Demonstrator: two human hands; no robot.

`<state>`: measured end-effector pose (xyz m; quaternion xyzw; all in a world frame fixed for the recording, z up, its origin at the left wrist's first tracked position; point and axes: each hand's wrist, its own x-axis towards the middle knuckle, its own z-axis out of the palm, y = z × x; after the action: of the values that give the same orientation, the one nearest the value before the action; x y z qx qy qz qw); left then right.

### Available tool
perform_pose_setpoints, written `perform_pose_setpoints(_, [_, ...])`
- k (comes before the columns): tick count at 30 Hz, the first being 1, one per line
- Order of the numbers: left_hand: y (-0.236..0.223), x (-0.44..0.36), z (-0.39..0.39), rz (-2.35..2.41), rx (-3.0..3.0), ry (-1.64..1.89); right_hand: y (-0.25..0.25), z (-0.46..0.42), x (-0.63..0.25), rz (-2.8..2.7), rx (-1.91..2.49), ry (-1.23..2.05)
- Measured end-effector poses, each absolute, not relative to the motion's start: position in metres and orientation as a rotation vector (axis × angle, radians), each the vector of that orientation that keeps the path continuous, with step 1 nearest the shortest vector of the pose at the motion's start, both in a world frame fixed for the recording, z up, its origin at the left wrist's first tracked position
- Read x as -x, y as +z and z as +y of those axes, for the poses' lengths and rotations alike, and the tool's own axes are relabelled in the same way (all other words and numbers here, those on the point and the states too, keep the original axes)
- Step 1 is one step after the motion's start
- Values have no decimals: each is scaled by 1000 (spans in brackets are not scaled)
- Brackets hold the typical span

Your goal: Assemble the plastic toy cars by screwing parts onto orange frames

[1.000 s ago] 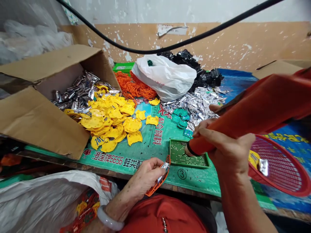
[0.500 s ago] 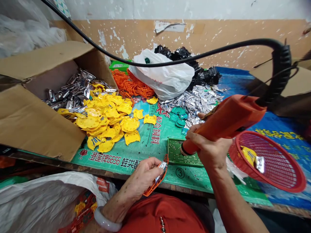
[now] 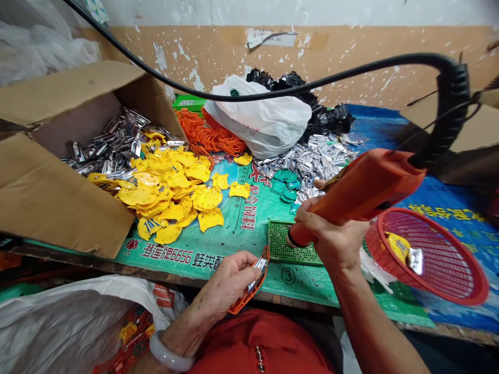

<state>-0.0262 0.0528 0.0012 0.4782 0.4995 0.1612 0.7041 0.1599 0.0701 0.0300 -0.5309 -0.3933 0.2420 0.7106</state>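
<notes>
My left hand (image 3: 230,278) is closed on an orange plastic frame (image 3: 244,303) with a shiny silver piece (image 3: 258,269) set against it, held just over the table's front edge. An orange electric screwdriver (image 3: 362,184) with a thick black cable is gripped in my right hand (image 3: 341,244). It slants down to the left, its nose over a green perforated tray (image 3: 277,254) full of small holes. Whether the tip touches the tray I cannot tell. Teal plastic pieces (image 3: 286,187) and a heap of silver pieces (image 3: 319,156) lie beyond the tray.
Yellow plastic pieces (image 3: 173,192) spill from a cardboard box (image 3: 66,192) at left. A white plastic bag (image 3: 265,124), orange frames (image 3: 210,135) and black parts (image 3: 335,119) lie behind. A red basket (image 3: 440,283) stands right. The black cable (image 3: 249,97) crosses overhead.
The view has shifted slightly. Both hands keep nearly the same places and the same holds; the screwdriver's nose stays over the green tray.
</notes>
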Motion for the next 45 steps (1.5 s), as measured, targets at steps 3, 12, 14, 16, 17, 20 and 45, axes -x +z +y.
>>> perform_pose_setpoints(3, [4,26,53,1123,-1068,353,32,70,-158,-897,1186,522])
perform_pose_setpoints(12, [4,25,54,1137,-1089,350,39,66,-153,-932,1223,486])
perform_pose_setpoints(14, [5,25,54,1137,-1087,348,39,66,-153,-924,1217,499])
perform_pose_setpoints(16, [5,25,54,1138,-1085,347,38,66,-153,-919,1223,501])
perform_pose_setpoints(17, [6,26,54,1136,-1084,348,37,67,-154,-920,1231,499])
perform_pose_setpoints(20, [6,26,53,1127,-1085,357,36,69,-159,-920,1217,495])
perform_pose_setpoints(45, [3,24,53,1050,-997,460,82,52,-120,-971,1032,903])
